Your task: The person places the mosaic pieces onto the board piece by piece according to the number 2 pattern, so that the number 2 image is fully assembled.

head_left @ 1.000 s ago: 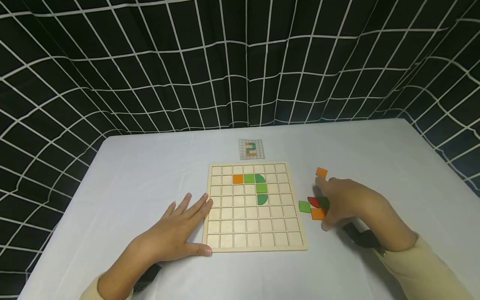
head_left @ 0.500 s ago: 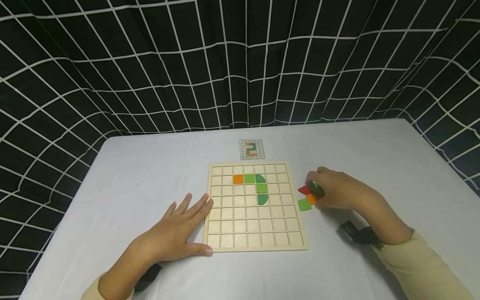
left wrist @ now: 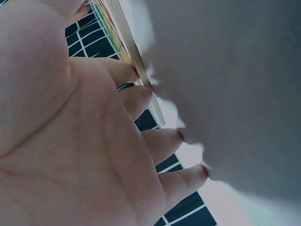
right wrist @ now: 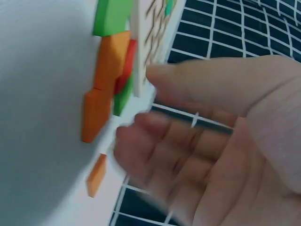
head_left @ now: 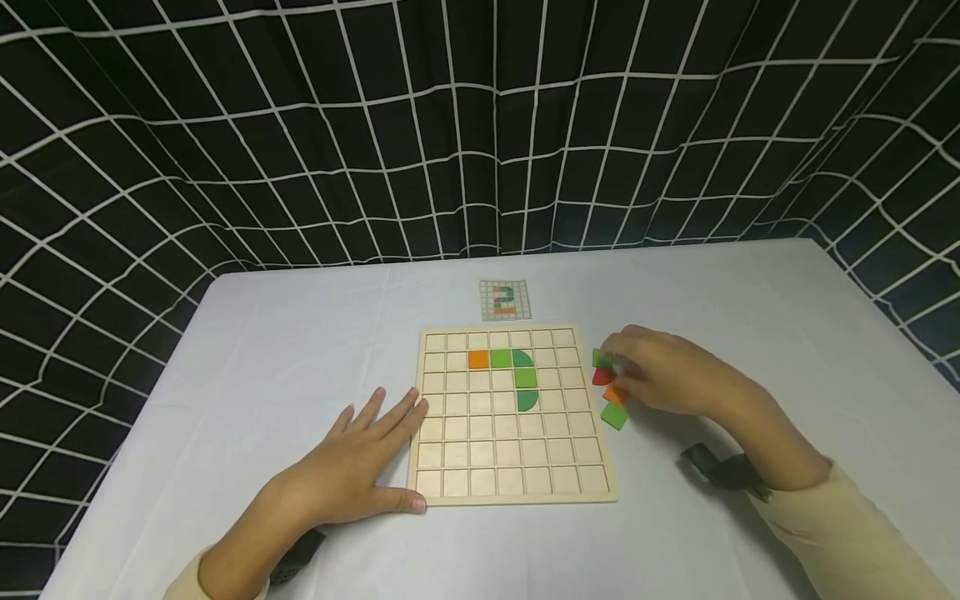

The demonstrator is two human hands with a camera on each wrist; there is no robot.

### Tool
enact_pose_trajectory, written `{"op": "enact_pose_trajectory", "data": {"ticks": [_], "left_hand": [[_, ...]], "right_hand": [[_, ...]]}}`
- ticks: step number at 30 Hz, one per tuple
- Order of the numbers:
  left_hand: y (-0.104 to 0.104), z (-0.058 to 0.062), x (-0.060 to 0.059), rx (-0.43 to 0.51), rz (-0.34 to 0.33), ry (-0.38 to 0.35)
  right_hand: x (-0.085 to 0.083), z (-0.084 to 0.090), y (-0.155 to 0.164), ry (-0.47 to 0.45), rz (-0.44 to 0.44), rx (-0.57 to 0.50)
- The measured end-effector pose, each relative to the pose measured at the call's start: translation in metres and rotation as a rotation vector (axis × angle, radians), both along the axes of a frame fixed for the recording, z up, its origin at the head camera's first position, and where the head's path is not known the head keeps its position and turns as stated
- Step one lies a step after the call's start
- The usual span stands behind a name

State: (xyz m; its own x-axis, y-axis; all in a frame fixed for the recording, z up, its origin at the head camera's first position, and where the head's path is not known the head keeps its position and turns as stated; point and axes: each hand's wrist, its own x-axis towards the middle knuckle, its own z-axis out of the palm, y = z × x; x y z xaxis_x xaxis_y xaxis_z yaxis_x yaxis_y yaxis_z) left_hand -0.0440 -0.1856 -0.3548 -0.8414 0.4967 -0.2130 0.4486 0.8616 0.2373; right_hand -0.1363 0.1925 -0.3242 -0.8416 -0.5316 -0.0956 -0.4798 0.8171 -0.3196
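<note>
A wooden grid board (head_left: 482, 454) lies on the table, bearing an orange square tile (head_left: 477, 359), two light green squares and two dark green quarter-round tiles. My left hand (head_left: 341, 468) rests flat with fingers spread, fingertips and thumb at the board's left edge. To the right of the board, my right hand (head_left: 669, 371) is over loose tiles: a green square (head_left: 614, 415), an orange one (head_left: 616, 395), a red curved one (head_left: 603, 377) and a green one (head_left: 602, 357). Its thumb and loosely bent fingers stand apart in the right wrist view, beside orange tiles (right wrist: 104, 70).
Behind the board lies a small card (head_left: 506, 300) printed with a grid and a coloured figure. One orange tile (right wrist: 96, 176) sits away from the others in the right wrist view. A black curtain with white grid lines (head_left: 480, 150) surrounds the table's back and sides.
My right hand has moved left and slightly away from me, and the loose tiles have shifted closer to the board's right edge. My left hand has stayed in place.
</note>
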Motion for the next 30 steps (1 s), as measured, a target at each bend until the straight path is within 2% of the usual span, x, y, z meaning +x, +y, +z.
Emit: {"op": "enact_pose_trajectory", "data": {"ticks": [2,4,6,8,13,18,25,30], "left_hand": [[0.000,0.000,0.000,-0.003,-0.001,0.001],[0.000,0.000,-0.001,-0.006,-0.001,-0.001],[0.000,0.001,-0.001,-0.007,0.000,-0.002],[0.000,0.001,-0.001,-0.005,0.001,-0.004],[0.000,0.001,0.000,0.003,0.000,-0.003],[0.000,0.000,0.000,0.002,0.004,-0.002],[0.000,0.001,0.000,0.005,0.007,-0.002],[0.001,0.002,0.000,0.003,0.009,-0.007]], "right_hand": [[0.004,0.004,0.001,-0.034,-0.035,0.053],[0.007,0.006,0.001,-0.110,-0.057,0.103],[0.010,0.006,0.001,-0.180,-0.056,0.137],[0.012,0.005,0.000,-0.211,-0.038,0.149],[0.013,0.002,-0.005,-0.137,0.031,0.126],[0.015,0.001,-0.012,-0.121,0.071,0.107],[0.021,0.002,-0.019,-0.102,0.039,0.167],[0.023,0.003,-0.019,-0.066,0.062,0.168]]}}
